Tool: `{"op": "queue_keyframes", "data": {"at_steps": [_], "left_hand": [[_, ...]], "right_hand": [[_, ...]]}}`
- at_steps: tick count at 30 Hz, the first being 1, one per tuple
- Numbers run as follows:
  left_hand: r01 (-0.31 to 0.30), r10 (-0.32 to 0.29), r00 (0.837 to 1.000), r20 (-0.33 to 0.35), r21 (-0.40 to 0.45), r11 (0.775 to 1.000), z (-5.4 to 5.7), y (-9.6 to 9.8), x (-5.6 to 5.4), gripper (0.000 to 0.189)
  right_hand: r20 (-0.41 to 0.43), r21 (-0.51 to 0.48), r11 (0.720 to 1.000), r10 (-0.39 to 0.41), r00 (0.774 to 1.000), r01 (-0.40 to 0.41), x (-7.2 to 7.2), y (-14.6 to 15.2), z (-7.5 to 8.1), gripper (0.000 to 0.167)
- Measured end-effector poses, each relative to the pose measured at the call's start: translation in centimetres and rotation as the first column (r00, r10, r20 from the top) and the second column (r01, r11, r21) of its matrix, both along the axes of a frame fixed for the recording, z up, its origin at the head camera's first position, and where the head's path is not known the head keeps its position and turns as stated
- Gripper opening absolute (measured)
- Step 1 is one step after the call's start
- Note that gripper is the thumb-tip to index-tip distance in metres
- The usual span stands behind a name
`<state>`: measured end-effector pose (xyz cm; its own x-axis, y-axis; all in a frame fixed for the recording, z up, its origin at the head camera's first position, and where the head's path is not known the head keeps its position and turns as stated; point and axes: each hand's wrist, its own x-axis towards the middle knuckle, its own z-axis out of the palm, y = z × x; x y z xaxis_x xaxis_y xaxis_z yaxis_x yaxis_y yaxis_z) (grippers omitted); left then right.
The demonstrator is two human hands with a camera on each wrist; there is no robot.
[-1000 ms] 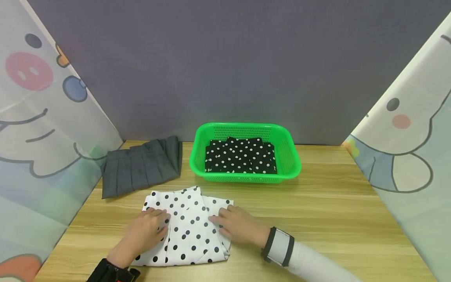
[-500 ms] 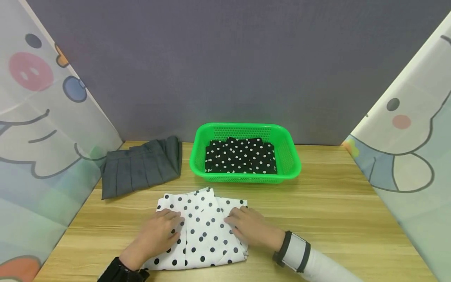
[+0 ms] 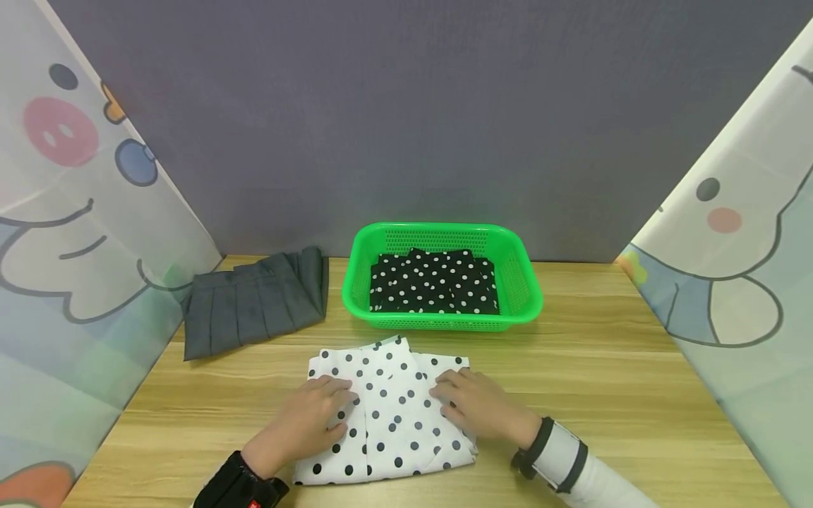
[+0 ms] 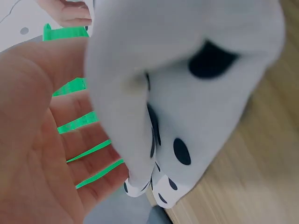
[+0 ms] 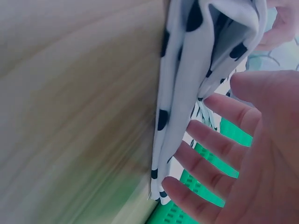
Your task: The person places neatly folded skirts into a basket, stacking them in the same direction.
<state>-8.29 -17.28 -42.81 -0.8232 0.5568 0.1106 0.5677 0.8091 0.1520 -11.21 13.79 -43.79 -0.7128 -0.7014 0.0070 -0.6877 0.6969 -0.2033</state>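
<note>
A folded white garment with black polka dots (image 3: 396,416) lies on the table in front of me. My left hand (image 3: 311,418) rests on its left part, fingers extended over the cloth. On the right part lies my right hand (image 3: 480,408), its fingertips touching the fabric. In the left wrist view, spread fingers (image 4: 86,140) reach along the folded layers of the garment (image 4: 201,121). The right wrist view has loosely extended fingers (image 5: 210,144) against the garment's edge (image 5: 180,102), which shows stacked folds. Neither hand pinches the cloth.
Behind the garment stands a green plastic basket (image 3: 524,289) holding a folded black garment with white dots (image 3: 435,282). A folded grey pleated skirt (image 3: 254,303) lies at the back left. A dark grey panel (image 3: 406,127) bounds the wooden table (image 3: 603,367) at the back, with printed panels at both sides.
Both hands have moved right, sliding the white dotted garment across the table with them, so it now lies below the basket. The basket and the grey skirt have stayed in place.
</note>
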Motion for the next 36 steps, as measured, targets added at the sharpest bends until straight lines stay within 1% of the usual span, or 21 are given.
{"op": "queue_keyframes", "data": {"at_steps": [8, 11, 17, 22, 29, 36], "left_hand": [[0.048, -0.048, 0.998, 0.028, -0.012, 0.999, -0.2, 1.8, -0.5, 0.038], [0.073, -0.073, 0.997, 0.020, -0.020, 0.997, -0.3, 2.4, -0.6, 0.038], [0.121, -0.123, 0.992, -0.022, -0.048, 0.991, -0.5, 3.2, -0.9, 0.037], [0.139, -0.141, 0.990, -0.020, -0.082, 0.987, -0.5, 3.8, -1.0, 0.040], [0.166, -0.170, 0.985, -0.029, -0.103, 0.981, -0.3, 5.0, -1.1, 0.045], [0.170, -0.176, 0.983, -0.041, -0.124, 0.978, -0.2, 6.2, -1.3, 0.046]], "right_hand": [[-0.002, -0.001, 0.999, -0.032, 0.999, 0.032, 0.1, 1.8, 0.2, 0.028], [-0.018, -0.006, 0.999, -0.044, 0.999, 0.043, 0.2, 2.3, 0.3, 0.027], [-0.065, -0.023, 0.998, -0.052, 0.997, 0.050, 0.4, 3.1, 0.2, 0.024], [-0.072, -0.027, 0.998, -0.061, 0.996, 0.059, 0.5, 3.7, 0.3, 0.023], [-0.062, -0.039, 0.996, -0.083, 0.995, 0.081, 0.6, 4.8, 0.2, 0.023], [-0.069, -0.038, 0.995, -0.097, 0.993, 0.095, 0.6, 5.7, 0.2, 0.024]]}}
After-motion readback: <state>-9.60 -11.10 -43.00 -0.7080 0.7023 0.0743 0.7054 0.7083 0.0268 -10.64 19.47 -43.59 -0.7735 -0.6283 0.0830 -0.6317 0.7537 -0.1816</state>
